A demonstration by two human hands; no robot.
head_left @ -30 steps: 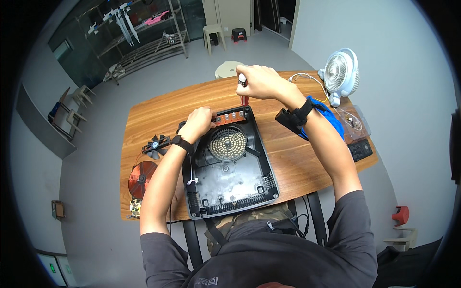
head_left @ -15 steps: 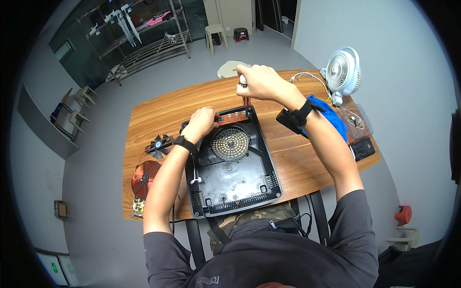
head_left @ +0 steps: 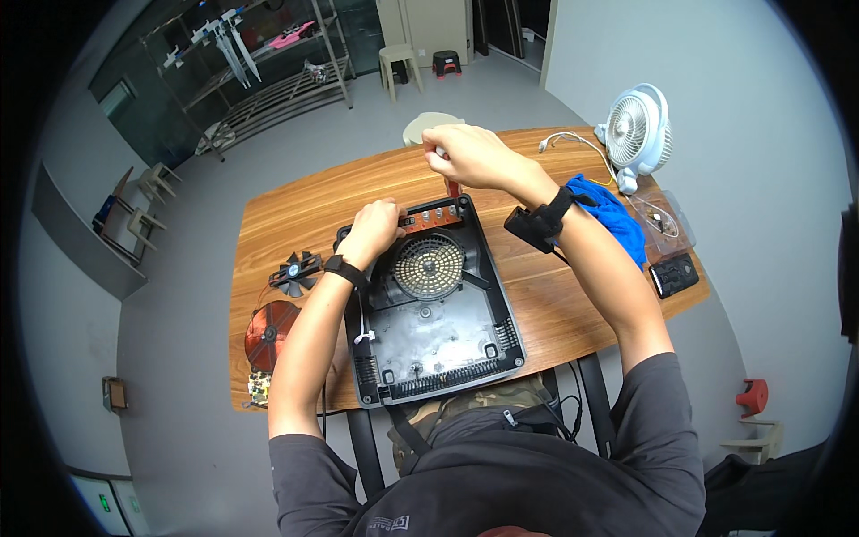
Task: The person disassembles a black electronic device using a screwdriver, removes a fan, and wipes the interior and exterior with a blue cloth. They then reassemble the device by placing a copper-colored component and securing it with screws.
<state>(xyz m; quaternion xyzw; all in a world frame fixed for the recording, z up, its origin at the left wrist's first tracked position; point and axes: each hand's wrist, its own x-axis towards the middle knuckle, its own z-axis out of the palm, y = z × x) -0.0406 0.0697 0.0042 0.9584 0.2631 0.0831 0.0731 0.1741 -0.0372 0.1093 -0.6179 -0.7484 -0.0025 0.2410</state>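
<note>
A black plastic housing (head_left: 429,336), like the base of an induction cooker, lies open side up before me, with a round grille (head_left: 429,268) in it. Along its far edge sits a narrow orange-brown circuit board (head_left: 428,219) with a small display and several buttons. My left hand (head_left: 374,231) is closed over the board's left end, fingertips partly hidden. In my closed right hand (head_left: 474,157) is a screwdriver (head_left: 453,189) with a reddish handle, pointing down at the board's right end. Its tip is hard to make out.
On the left lie a small black fan (head_left: 295,274), a copper coil (head_left: 269,335) and another circuit board (head_left: 259,387). To the right are a blue cloth (head_left: 610,219), a white desk fan (head_left: 637,134), a clear tray (head_left: 664,225) and a black case (head_left: 675,276).
My right hand has shifted slightly left and turned at the wrist around the screwdriver handle. My left hand and the housing hold their place.
</note>
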